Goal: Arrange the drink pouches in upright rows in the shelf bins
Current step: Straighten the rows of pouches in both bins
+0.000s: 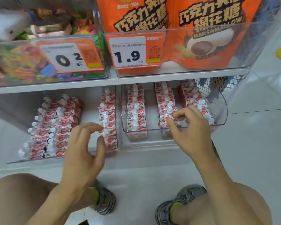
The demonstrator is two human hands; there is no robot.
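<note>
Two clear bins on the bottom shelf (104, 82) hold nearly all the drink pouches (135, 114) upright. Right bin (221, 111): three tidy rows; left bin (113, 143): looser rows, leaning. Judging by this, little remains. Left hand (81, 153) pinches a front pouch (106, 132); right hand (190, 132) fingers (170, 123) nip another (165, 116).

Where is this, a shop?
Most likely a snack shop: orange price tags reading 1.9 and 0.2 hang on clear plastic shelf bins filled with red-and-white spouted drink pouches and orange marshmallow bags.
</note>
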